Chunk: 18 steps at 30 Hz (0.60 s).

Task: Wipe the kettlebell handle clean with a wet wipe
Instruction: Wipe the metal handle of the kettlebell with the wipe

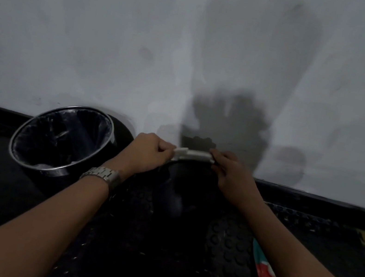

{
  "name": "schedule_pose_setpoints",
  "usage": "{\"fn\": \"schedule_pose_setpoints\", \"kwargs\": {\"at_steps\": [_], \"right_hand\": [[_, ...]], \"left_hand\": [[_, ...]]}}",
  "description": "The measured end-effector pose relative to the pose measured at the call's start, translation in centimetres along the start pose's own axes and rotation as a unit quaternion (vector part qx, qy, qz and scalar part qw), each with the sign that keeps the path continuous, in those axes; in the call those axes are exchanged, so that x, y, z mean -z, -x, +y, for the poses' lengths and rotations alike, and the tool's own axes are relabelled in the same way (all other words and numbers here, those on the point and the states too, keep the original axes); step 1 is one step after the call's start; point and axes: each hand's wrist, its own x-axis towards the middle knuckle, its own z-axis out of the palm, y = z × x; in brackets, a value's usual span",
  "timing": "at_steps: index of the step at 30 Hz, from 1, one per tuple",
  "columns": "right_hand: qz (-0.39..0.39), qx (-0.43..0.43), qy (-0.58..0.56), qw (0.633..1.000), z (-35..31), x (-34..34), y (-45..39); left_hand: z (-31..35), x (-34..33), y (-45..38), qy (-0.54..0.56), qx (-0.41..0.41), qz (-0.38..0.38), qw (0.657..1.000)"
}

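Wiping in hand: left hand [150,151] and right hand [229,171] each pinch one end of the folded white wet wipe [194,155] draped over the dark curved kettlebell handle [176,161] at 12 o'clock; next, presumably, back-and-forth strokes.

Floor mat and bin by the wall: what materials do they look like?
Floor mat: looks like black rubber or foam, matte, with raised round studs; a yellow tile beside it has an interlocking edge. Bin: dark body, too dim to tell plastic from metal, with a shiny metallic-looking rim ring and a thin, glossy, crinkled plastic liner.
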Motion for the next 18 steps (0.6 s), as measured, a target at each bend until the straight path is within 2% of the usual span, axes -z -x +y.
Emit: {"fn": "schedule_pose_setpoints", "kwargs": {"at_steps": [3,7,13,18], "right_hand": [[0.005,0.009,0.005,1.000,0.0,0.1,0.0],[0.008,0.013,0.020,1.000,0.0,0.2,0.0],[0.012,0.001,-0.003,1.000,-0.3,0.5,0.1],[0.016,-0.025,-0.024,0.999,-0.7,0.8,0.4]], "left_hand": [[0.4,-0.2,0.5,-0.013,-0.036,0.049,0.998],[-1.4,-0.3,0.8,0.032,-0.012,0.068,0.997],[1.0,-1.5,0.5,-0.009,-0.130,0.055,0.990],[0.1,-1.0,0.8,0.003,-0.067,0.074,0.995]]}}
